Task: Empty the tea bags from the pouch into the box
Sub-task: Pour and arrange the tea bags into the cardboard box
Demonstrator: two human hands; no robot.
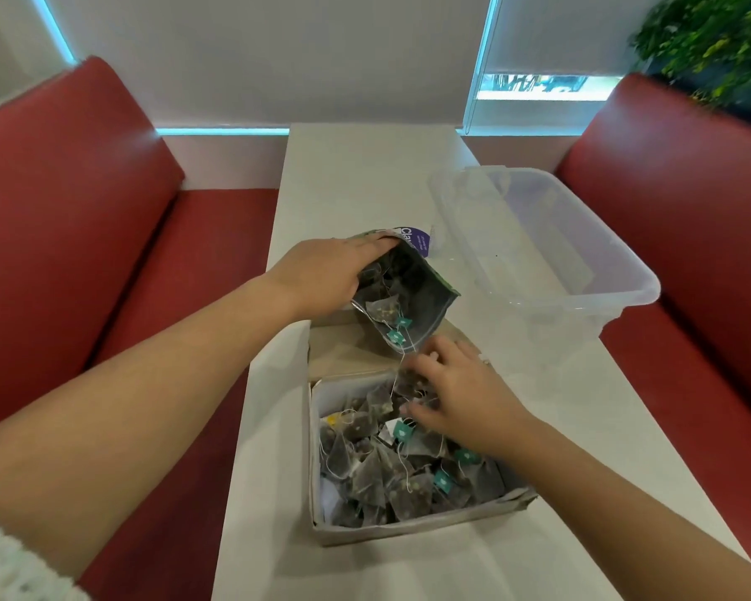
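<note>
We sit at a narrow white table (365, 175) flanked by red benches (74, 201), one on each side, with a plant (712, 32) at the far right corner. On the right side of the table rests a clear plastic tub (582, 271), well apart from our hands.

Nearest us stands the cardboard box (417, 524), open at the top and already heaped with dark pyramid tea bags (378, 474), their strings and teal tags tangled across the pile. Its back flap lies folded away from us.

Just beyond and above the box's far edge we hold the pouch (426, 292), tipped so its open mouth faces down toward the box. More tea bags sit inside the mouth, and a couple hang at the lip with their teal tags showing; one string trails down toward the pile.

Our left hand (321, 275) grips the pouch from the upper left, fingers wrapped over its top edge. Our right hand (456, 392) lies over the far right part of the box, palm down, fingers spread and curled among the tea bags just under the pouch's mouth; we cannot tell whether it grasps any.
</note>
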